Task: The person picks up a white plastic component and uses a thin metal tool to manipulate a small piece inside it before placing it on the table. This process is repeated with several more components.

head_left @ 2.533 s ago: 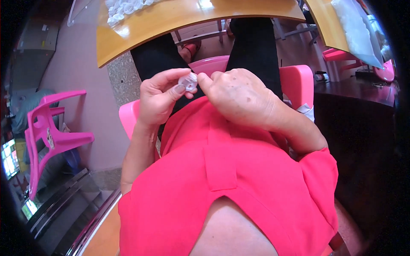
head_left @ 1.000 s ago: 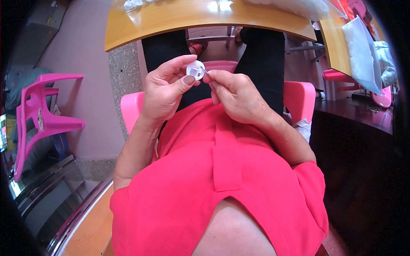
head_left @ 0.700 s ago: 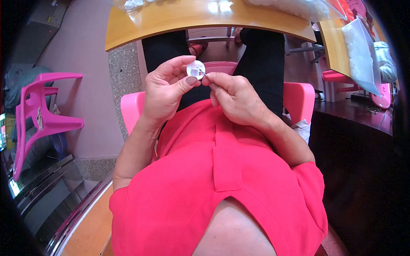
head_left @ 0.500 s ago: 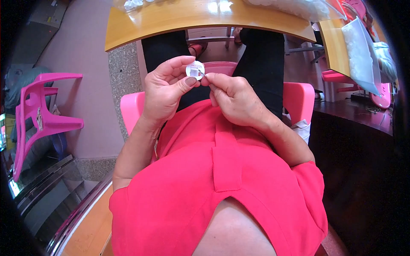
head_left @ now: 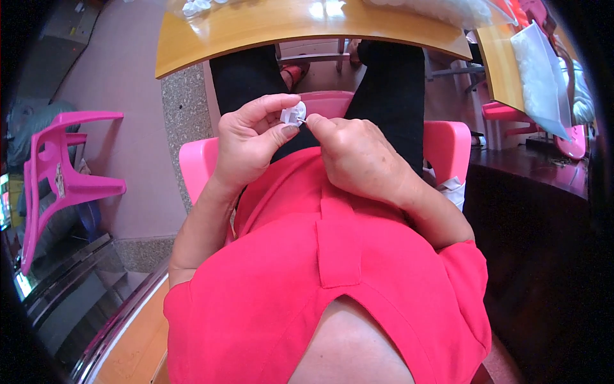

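A small white plastic piece [head_left: 292, 115] is pinched between the thumb and fingers of my left hand [head_left: 252, 137], held up above my lap. My right hand [head_left: 358, 160] is closed just beside it, its thumb and forefinger pressing a thin metal pin or wire against the piece's right side. Both hands hover over my pink shirt, in front of a pink plastic chair [head_left: 441, 144] and my black trouser legs. What my right fingertips hold is too small to make out clearly.
A yellow wooden table [head_left: 256, 32] curves across the top, with small white parts at its far edge. A clear bag of white pieces [head_left: 540, 77] lies on a second table at the right. Another pink chair [head_left: 61, 179] stands at the left.
Over the last moments both hands lifted slightly away from my chest and the white piece turned in my left fingers. My right fingertips stayed at its side.
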`<state>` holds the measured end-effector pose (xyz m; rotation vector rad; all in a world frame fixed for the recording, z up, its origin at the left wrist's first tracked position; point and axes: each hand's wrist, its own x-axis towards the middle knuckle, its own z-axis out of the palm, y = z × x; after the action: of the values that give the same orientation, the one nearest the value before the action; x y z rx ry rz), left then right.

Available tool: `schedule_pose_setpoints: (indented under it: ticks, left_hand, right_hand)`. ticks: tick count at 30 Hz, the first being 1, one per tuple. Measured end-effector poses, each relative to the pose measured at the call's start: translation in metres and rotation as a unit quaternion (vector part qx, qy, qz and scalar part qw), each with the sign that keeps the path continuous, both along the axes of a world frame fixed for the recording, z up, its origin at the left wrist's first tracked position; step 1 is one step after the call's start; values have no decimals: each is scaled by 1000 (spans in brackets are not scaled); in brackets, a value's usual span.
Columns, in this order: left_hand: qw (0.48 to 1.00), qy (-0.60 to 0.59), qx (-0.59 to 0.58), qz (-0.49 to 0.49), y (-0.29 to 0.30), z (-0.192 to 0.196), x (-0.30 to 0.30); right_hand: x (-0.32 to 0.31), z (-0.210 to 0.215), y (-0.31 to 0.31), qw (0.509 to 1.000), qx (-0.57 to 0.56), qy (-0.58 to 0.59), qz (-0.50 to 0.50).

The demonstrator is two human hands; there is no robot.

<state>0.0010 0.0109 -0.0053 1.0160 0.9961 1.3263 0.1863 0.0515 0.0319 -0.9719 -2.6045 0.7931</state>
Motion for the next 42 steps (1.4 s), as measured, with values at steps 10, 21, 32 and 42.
schedule_pose_setpoints:
  ticks: [10, 21, 32, 42]
  left_hand:
    - [998, 69, -10, -8, -2, -1, 5]
    - [996, -70, -35, -31, 5, -7, -5]
    - [991, -97, -40, -77, 5, 0, -9]
    - [992, -72, -47, -92, 3, -1, -9]
  right_hand:
    - [-4, 14, -7, 974, 133, -178, 54]
    - [0, 7, -6, 981, 160, -112, -3]
    - [8, 10, -7, 959, 270, -88, -7]
    - [6, 14, -2, 942, 327, -73, 32]
